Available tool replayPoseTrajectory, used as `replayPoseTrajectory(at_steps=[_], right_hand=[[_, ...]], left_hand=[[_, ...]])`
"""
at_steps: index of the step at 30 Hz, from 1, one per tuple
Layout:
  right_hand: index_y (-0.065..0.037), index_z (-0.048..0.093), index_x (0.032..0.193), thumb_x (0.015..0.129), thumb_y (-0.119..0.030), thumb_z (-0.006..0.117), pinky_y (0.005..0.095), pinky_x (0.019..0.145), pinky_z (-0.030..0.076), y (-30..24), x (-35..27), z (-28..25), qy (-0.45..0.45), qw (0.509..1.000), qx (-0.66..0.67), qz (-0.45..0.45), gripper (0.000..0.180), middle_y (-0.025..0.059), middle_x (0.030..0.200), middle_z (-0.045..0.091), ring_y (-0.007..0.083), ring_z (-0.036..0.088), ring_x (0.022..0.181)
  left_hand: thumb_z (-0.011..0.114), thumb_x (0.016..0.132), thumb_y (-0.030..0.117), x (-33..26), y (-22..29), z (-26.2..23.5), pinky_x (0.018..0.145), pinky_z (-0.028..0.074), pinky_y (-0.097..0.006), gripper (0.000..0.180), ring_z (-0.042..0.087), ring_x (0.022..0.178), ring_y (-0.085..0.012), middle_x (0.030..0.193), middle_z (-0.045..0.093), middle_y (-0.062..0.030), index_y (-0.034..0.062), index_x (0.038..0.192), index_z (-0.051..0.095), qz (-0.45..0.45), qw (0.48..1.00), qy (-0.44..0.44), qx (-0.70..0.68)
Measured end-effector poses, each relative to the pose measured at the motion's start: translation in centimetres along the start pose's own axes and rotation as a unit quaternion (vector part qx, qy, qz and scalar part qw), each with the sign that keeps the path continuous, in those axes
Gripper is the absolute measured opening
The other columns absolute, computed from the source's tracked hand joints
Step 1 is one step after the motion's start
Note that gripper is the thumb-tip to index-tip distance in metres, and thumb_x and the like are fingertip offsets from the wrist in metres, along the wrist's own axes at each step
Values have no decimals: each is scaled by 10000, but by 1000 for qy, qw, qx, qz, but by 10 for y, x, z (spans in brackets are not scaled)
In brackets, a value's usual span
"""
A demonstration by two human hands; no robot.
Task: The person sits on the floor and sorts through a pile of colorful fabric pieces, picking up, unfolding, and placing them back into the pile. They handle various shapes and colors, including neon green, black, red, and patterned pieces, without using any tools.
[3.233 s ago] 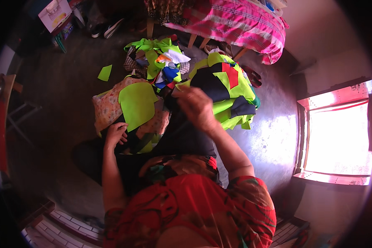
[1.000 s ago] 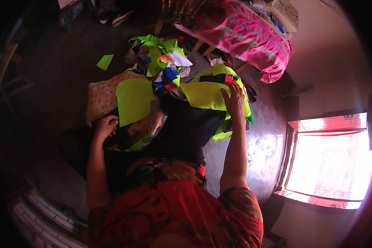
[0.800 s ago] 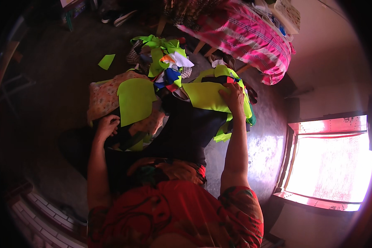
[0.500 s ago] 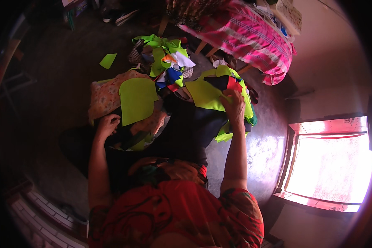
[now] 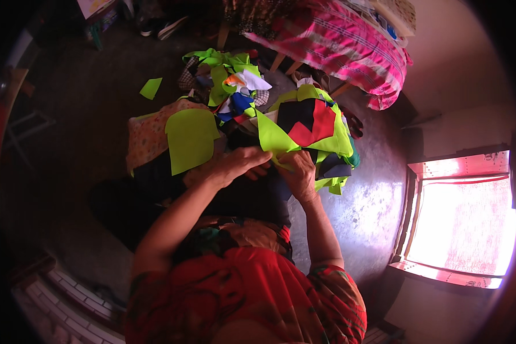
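Gripping the lower edge of a lime-green fabric piece (image 5: 274, 137), right hand (image 5: 299, 172) closed on it, fingers curled. Just beside, left hand (image 5: 230, 166) laid flat and spread over dark cloth (image 5: 252, 195) on the lap, fingertips almost touching the green piece's corner. Farther left, a larger lime-green cut sheet (image 5: 190, 137) on a floral cushion (image 5: 146, 135). Beyond the hands, a heap of scraps (image 5: 315, 123) in red, black and green. Farthest back, a pink striped blanket (image 5: 338, 43).
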State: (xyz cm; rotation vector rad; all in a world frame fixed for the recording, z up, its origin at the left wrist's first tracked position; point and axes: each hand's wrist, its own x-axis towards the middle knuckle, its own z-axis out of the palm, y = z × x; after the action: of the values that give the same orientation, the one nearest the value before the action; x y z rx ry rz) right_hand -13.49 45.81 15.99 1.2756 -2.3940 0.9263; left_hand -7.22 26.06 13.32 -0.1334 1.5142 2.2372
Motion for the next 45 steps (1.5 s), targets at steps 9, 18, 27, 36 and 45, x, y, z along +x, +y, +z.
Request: replayPoseTrajectory(at_steps=[9,18,27,36,45], right_hand=[[-90,610,1165,923,-276,521,446,1010,316,38,40,-22,-30,997,-64,-1,318,95,1185,608,302,496,1202],[-265,572,1282,886,-410,568,516,1083,203,116,35,8,-92,961,-227,128,422,64,1394,481,269,395,1323],[-282,562,1293,894,-387,577,512,1077,237,121,31,13,-90,950,-273,125,413,43,1405,470,243,395,1328],[-276,551,1305,909,-402,539,479,1084,227,119,38,16,-104,951,-264,123,416,47,1416,457,241,401,1323],[-282,543,1311,914,-441,517,489,1079,223,122,38,17,-108,949,-265,133,429,51,1424,448,237,406,1321]], left_hand=[[661,869,273,33,-28,13,714,462,-259,320,573,808,-72,903,656,1,1,1038,647,155,981,116,23],[621,910,251,-27,-12,-2,653,459,-262,274,552,776,-76,941,626,20,42,1087,617,252,957,143,-19],[622,884,179,-128,-40,-50,858,439,-298,328,577,946,-141,1059,636,-59,-12,1149,586,261,904,290,-174],[548,906,117,-174,34,-91,916,451,-346,314,589,1053,-195,1122,627,-107,-29,1183,559,331,866,363,-92],[575,891,166,-192,50,-104,972,431,-390,400,558,1127,-237,1199,595,-131,-28,1238,526,420,817,369,-143]])
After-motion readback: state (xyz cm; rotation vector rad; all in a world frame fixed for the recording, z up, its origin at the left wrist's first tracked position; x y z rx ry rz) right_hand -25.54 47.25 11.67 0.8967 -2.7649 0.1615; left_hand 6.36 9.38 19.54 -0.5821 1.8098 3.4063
